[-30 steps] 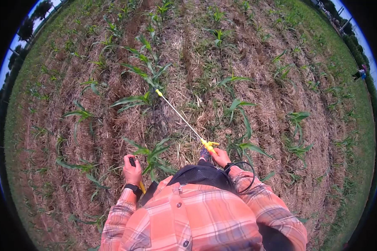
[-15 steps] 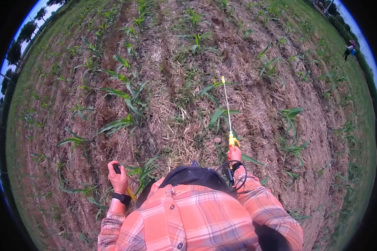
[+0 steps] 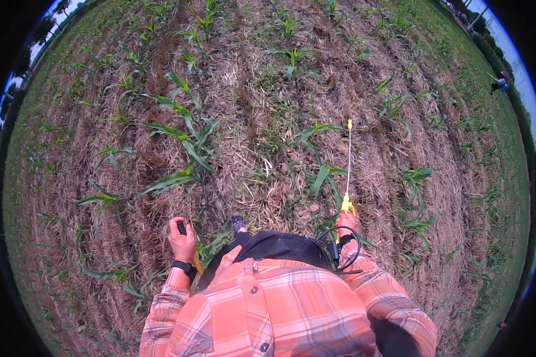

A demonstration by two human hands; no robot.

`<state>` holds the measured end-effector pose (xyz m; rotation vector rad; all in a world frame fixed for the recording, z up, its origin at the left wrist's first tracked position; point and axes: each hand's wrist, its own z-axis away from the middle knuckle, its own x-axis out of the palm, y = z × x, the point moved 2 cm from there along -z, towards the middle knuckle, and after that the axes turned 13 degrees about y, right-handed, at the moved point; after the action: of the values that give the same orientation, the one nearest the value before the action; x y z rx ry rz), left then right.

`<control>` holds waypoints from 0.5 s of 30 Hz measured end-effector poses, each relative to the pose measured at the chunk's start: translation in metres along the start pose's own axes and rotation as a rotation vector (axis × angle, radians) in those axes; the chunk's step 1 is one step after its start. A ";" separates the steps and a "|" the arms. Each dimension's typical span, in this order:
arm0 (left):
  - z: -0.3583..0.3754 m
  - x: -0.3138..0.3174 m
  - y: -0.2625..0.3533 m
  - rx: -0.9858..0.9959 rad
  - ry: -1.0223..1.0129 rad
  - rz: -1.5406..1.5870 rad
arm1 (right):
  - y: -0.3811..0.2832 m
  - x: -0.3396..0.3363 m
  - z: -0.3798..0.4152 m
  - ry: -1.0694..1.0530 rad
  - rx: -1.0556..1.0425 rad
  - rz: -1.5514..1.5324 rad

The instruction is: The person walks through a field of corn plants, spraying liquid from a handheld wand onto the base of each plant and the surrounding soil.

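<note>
My right hand (image 3: 346, 222) is closed round the handle of a spray wand (image 3: 348, 160), whose yellow trigger part (image 3: 347, 204) sits just beyond my fingers. The thin wand points forward over the straw, its yellow nozzle (image 3: 349, 124) near a green plant. A black hose (image 3: 358, 250) loops beside my right wrist. On the left, my left hand (image 3: 183, 239) is wrapped round a black ribbed grip (image 3: 181, 228); a yellow bar (image 3: 197, 265) shows below that hand.
Rows of young green plants (image 3: 187, 140) grow from straw-covered soil (image 3: 250, 202). A shoe (image 3: 237, 224) shows in front of my body. Another person (image 3: 501, 82) is far off at the upper right, near the field's edge.
The wand and my right hand have shifted right, with the wand more upright in view. My left hand has moved slightly up and right. A shoe has come into view.
</note>
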<state>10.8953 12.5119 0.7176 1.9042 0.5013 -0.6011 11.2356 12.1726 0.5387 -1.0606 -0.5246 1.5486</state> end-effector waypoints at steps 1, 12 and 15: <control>-0.009 0.009 -0.004 -0.027 -0.026 -0.017 | -0.005 0.013 0.008 -0.012 -0.046 0.007; -0.092 0.030 -0.069 -0.033 0.023 0.072 | -0.043 0.176 0.077 -0.426 -0.479 0.477; -0.111 0.019 -0.067 -0.139 -0.014 0.091 | -0.073 0.203 0.112 -0.467 -0.737 0.593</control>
<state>10.8916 12.6414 0.6965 1.7800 0.4333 -0.5068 11.1877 12.4068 0.5826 -1.4944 -1.2523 2.2255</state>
